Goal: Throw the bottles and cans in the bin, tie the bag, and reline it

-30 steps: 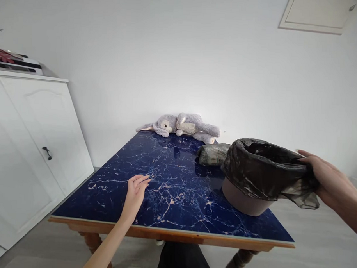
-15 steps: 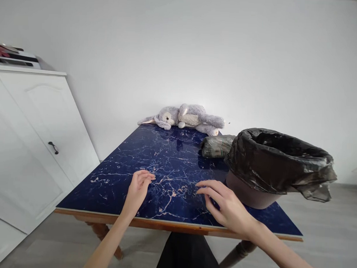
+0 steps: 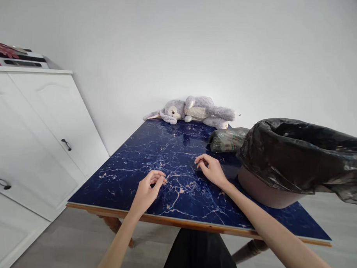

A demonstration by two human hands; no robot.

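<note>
My left hand [image 3: 149,188] hovers over the front of the blue marbled table [image 3: 121,179], fingers curved and apart, holding nothing. Farther forward, my right hand [image 3: 211,168] is above the tabletop with bent, slightly parted fingers and nothing in it. To its right stands a brown bin [image 3: 267,192] lined with a black bag [image 3: 285,165] folded over its rim. Just behind the right hand lies a roll of dark plastic bags [image 3: 228,140]. A grey plush bunny [image 3: 197,110] rests on its side at the table's far end.
A white cabinet [image 3: 49,145] stands left of the table, with a white and black device [image 3: 25,60] and red leaves on top. A pale wall rises behind the table. The bin is near the table's right edge, its bag hanging out beyond.
My right hand has moved forward, away from the table's front edge, towards the roll. My left hand stays near the front. The view has shifted slightly left.
</note>
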